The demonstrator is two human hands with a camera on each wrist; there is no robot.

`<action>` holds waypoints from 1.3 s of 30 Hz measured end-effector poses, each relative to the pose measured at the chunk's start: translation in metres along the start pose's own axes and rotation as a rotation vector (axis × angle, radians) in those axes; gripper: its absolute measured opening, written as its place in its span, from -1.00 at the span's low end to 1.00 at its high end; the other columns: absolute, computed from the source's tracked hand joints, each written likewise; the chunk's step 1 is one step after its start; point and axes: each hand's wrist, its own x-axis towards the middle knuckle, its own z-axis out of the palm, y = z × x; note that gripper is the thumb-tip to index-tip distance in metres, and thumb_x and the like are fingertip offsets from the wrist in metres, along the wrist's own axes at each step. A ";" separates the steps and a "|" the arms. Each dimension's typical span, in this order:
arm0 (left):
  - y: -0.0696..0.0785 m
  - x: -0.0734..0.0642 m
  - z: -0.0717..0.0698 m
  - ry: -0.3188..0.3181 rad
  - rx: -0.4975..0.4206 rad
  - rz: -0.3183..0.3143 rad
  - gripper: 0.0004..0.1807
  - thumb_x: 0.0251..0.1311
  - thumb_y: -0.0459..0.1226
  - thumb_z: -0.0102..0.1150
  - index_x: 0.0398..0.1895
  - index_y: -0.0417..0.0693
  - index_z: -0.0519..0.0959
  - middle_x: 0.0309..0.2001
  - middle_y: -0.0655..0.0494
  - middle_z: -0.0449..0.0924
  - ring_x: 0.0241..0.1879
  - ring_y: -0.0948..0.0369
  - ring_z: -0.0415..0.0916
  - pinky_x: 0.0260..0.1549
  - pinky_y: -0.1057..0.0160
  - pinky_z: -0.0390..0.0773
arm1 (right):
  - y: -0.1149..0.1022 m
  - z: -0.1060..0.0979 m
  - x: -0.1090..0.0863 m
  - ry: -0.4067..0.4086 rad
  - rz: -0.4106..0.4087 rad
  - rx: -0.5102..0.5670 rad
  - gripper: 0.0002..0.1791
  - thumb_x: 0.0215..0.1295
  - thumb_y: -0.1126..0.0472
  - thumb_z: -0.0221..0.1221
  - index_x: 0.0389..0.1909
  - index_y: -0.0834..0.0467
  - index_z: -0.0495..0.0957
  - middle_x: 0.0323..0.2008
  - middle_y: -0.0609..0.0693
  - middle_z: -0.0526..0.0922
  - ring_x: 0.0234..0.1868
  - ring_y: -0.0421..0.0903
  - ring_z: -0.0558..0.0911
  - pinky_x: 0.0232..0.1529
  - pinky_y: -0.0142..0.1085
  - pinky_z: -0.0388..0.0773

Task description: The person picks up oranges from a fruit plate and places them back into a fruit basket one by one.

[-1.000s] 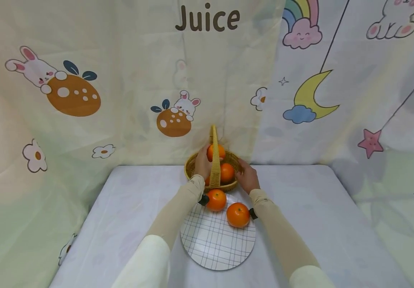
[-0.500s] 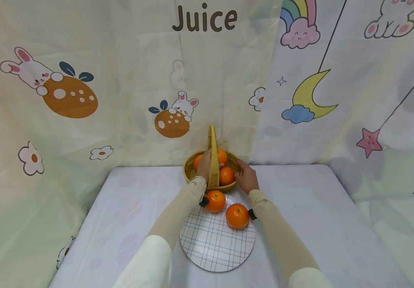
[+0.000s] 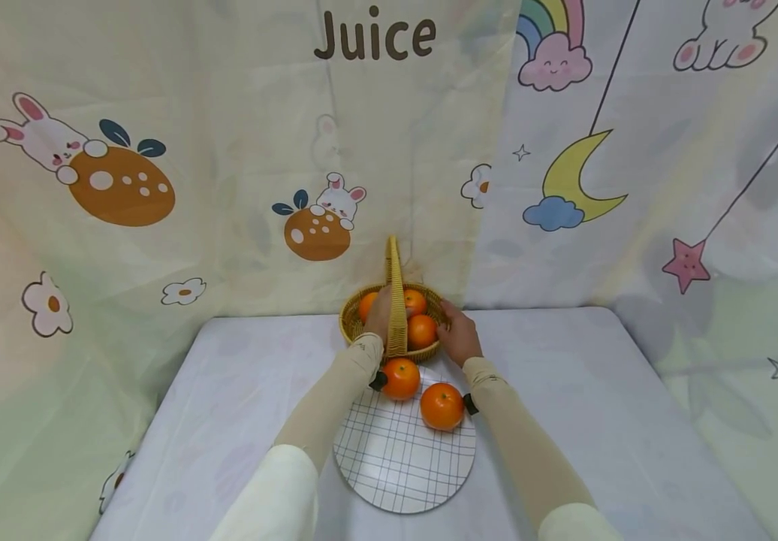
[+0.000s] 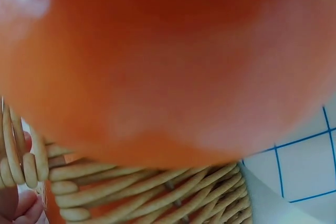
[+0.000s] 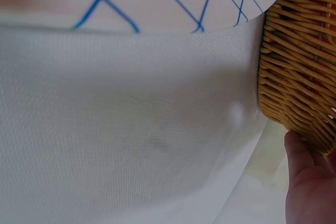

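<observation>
In the head view a wicker basket (image 3: pixel 346 323) with a tall handle (image 3: pixel 397 319) stands at the back of the table, holding several oranges. My left hand (image 3: pixel 378 315) reaches in beside the handle and grips an orange (image 3: pixel 415 302) low in the basket; the handle hides part of its fingers. Another orange (image 3: pixel 423 330) sits in front of that one, and one more (image 3: pixel 367 305) lies at the left. My right hand (image 3: pixel 459 334) holds the basket's right rim, its thumb (image 5: pixel 298 153) against the weave in the right wrist view.
A round white plate (image 3: pixel 402 466) with a blue grid lies before the basket. On it are two oranges, one (image 3: pixel 400 379) beside the left wrist and one (image 3: pixel 441 406) beside the right. The nearer fruit fills most of the left wrist view. A printed curtain (image 3: pixel 240 188) hangs behind.
My left hand has lowered its orange from handle height down into the basket, among the others. The right hand keeps its hold on the rim. The head view has shifted slightly.
</observation>
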 end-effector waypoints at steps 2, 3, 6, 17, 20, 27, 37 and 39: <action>-0.001 -0.001 -0.002 0.005 -0.003 0.012 -0.52 -0.11 -0.19 0.28 -0.07 -0.19 0.45 -0.11 -0.02 0.43 -0.10 0.08 0.36 -0.10 0.10 0.36 | -0.002 0.001 0.000 0.007 -0.005 0.002 -0.43 0.09 0.37 0.00 0.20 0.16 0.25 0.19 -0.03 0.28 0.18 -0.04 0.26 0.12 -0.13 0.24; -0.002 -0.001 -0.002 0.004 -0.013 0.012 -0.52 -0.09 -0.18 0.26 -0.07 -0.18 0.45 -0.10 -0.01 0.42 -0.09 0.09 0.35 -0.09 0.10 0.36 | -0.002 0.001 0.001 0.008 -0.005 0.002 -0.43 0.09 0.37 0.00 0.20 0.16 0.25 0.19 -0.04 0.28 0.18 -0.04 0.26 0.12 -0.13 0.24; -0.002 -0.004 -0.005 -0.004 -0.175 -0.084 -0.58 0.11 -0.09 0.06 0.00 -0.10 0.42 -0.03 0.04 0.38 -0.04 0.12 0.32 -0.05 0.11 0.33 | -0.004 0.003 0.001 0.007 -0.003 -0.001 -0.43 0.09 0.36 0.00 0.20 0.15 0.25 0.19 -0.05 0.27 0.19 -0.05 0.26 0.13 -0.14 0.24; 0.007 -0.014 -0.025 0.024 0.001 -0.106 -0.47 0.14 -0.41 -0.01 0.21 0.00 0.22 0.21 0.05 0.18 0.17 0.10 0.15 0.06 0.10 0.26 | -0.013 -0.001 0.000 0.013 -0.020 0.010 -0.44 0.09 0.39 0.00 0.20 0.18 0.25 0.19 -0.01 0.28 0.19 -0.02 0.25 0.11 -0.12 0.25; 0.010 -0.016 -0.030 0.092 0.010 -0.058 -0.48 0.06 -0.39 0.10 0.15 -0.03 0.30 0.14 0.04 0.28 0.10 0.12 0.25 0.01 0.16 0.33 | -0.013 -0.002 0.000 0.013 -0.025 0.013 -0.44 0.09 0.39 -0.01 0.20 0.18 0.24 0.19 0.00 0.28 0.19 -0.01 0.25 0.11 -0.12 0.25; 0.015 -0.025 -0.040 0.148 -0.096 -0.034 -0.48 0.06 -0.19 0.14 0.12 -0.11 0.33 0.07 -0.02 0.34 0.03 0.06 0.31 -0.04 0.18 0.36 | -0.007 -0.001 0.000 0.018 -0.036 0.023 -0.44 0.08 0.38 -0.02 0.19 0.18 0.26 0.18 0.01 0.30 0.17 0.01 0.28 0.07 -0.10 0.30; 0.018 -0.041 -0.045 0.187 -0.230 -0.028 -0.41 0.01 -0.04 0.16 0.09 -0.13 0.35 0.03 -0.02 0.36 0.05 0.06 0.31 0.02 0.24 0.33 | 0.001 -0.002 -0.002 0.023 -0.018 0.042 -0.43 0.06 0.35 -0.03 0.20 0.15 0.26 0.18 -0.03 0.30 0.18 -0.03 0.27 0.07 -0.11 0.29; 0.017 -0.045 -0.046 0.191 -0.265 -0.012 -0.41 0.00 -0.07 0.18 0.09 -0.15 0.35 0.04 -0.04 0.35 0.06 0.06 0.30 0.04 0.24 0.31 | 0.002 -0.001 -0.002 0.023 -0.022 0.048 -0.43 0.06 0.35 -0.03 0.19 0.16 0.26 0.17 -0.03 0.30 0.17 -0.02 0.27 0.07 -0.10 0.30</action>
